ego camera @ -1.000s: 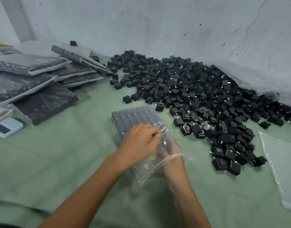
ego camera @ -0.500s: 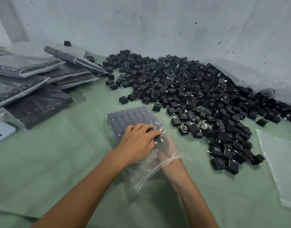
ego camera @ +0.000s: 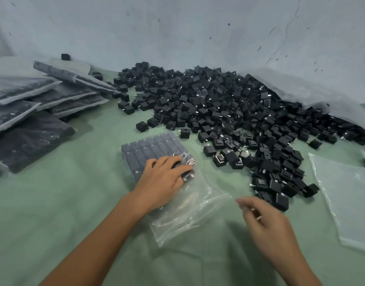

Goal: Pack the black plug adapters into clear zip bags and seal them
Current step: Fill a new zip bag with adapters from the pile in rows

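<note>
- Now our right hand is out of the bag, where it was half a second ago; it hangs loose and empty beside the mouth.
- Our left hand presses flat on the bag, gripping nothing.
- Adapters sit in rows at the far end; near end unfilled, so more loading before sealing.
- Green cloth; loose pile along a grey wall; filled bags stacked left.

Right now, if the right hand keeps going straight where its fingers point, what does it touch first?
Probably the open mouth of the clear zip bag: the right hand points up-left toward it. Its height above the cloth is unclear, so it might pass over.
</note>
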`<state>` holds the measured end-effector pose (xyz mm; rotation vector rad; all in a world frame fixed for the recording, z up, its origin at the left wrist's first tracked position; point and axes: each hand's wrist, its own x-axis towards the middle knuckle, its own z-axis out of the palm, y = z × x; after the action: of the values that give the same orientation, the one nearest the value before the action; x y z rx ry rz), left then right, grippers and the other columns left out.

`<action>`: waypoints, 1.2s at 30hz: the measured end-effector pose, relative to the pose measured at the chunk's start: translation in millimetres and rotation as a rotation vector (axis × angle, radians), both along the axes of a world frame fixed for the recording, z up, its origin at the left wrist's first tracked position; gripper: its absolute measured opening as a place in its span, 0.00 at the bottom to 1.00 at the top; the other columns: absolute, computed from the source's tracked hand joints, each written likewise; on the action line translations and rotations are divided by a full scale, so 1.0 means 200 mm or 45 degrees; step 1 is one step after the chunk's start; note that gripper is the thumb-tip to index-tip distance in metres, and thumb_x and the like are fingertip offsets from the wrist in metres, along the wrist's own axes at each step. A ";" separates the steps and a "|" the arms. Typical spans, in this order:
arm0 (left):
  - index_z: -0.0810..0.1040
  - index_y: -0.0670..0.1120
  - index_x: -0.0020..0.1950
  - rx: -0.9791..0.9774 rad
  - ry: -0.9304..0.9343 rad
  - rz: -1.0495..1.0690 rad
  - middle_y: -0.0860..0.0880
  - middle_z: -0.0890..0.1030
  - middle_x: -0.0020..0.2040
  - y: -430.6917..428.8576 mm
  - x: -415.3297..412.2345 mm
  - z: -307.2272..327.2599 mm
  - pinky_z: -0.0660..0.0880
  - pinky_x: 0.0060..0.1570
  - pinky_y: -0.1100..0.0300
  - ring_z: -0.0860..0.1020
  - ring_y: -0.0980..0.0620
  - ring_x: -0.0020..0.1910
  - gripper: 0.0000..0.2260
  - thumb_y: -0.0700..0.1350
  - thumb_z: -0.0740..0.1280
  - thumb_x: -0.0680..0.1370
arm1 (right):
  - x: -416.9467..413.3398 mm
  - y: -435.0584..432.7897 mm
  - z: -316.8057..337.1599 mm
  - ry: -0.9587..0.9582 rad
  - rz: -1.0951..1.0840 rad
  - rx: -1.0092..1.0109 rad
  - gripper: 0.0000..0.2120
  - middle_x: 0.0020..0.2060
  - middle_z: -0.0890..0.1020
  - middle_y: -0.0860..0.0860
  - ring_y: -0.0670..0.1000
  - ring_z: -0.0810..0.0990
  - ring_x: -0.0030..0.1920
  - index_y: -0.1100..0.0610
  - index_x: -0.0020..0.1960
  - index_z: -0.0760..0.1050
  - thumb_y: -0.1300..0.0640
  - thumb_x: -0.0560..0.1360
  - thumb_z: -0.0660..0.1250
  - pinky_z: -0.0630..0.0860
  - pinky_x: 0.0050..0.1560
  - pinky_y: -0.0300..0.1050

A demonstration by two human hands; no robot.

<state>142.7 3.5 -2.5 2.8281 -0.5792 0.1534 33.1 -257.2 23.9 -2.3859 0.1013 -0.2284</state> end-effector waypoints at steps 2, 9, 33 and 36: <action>0.62 0.65 0.75 0.004 0.012 -0.005 0.57 0.64 0.76 0.00 0.00 0.01 0.53 0.70 0.50 0.60 0.54 0.74 0.25 0.59 0.41 0.79 | 0.03 -0.13 0.01 -0.112 -0.118 -0.286 0.13 0.50 0.81 0.45 0.54 0.77 0.51 0.47 0.55 0.82 0.62 0.76 0.70 0.73 0.52 0.48; 0.60 0.65 0.76 0.051 0.017 -0.009 0.56 0.63 0.76 -0.01 0.00 0.01 0.52 0.72 0.50 0.59 0.54 0.75 0.20 0.54 0.49 0.83 | 0.13 -0.26 -0.03 0.198 -0.188 -0.677 0.17 0.55 0.80 0.53 0.60 0.71 0.58 0.46 0.64 0.76 0.47 0.76 0.69 0.64 0.62 0.53; 0.68 0.62 0.73 -0.259 -0.015 -0.098 0.60 0.69 0.71 -0.09 -0.21 0.16 0.59 0.71 0.53 0.63 0.59 0.71 0.20 0.62 0.51 0.83 | -0.09 0.10 0.05 0.471 -0.077 1.695 0.26 0.29 0.69 0.53 0.49 0.68 0.28 0.59 0.52 0.75 0.37 0.72 0.59 0.71 0.30 0.42; 0.69 0.61 0.73 -0.181 0.001 -0.233 0.59 0.70 0.67 -0.12 -0.34 0.20 0.64 0.67 0.56 0.65 0.58 0.68 0.28 0.73 0.53 0.77 | -0.10 0.13 0.03 0.541 -0.084 1.825 0.25 0.31 0.73 0.52 0.50 0.71 0.28 0.56 0.42 0.74 0.34 0.71 0.58 0.73 0.27 0.42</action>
<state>74.7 -19.5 37.7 2.6225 -0.7899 0.1530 13.4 -230.6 28.9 -0.9630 0.3876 0.2700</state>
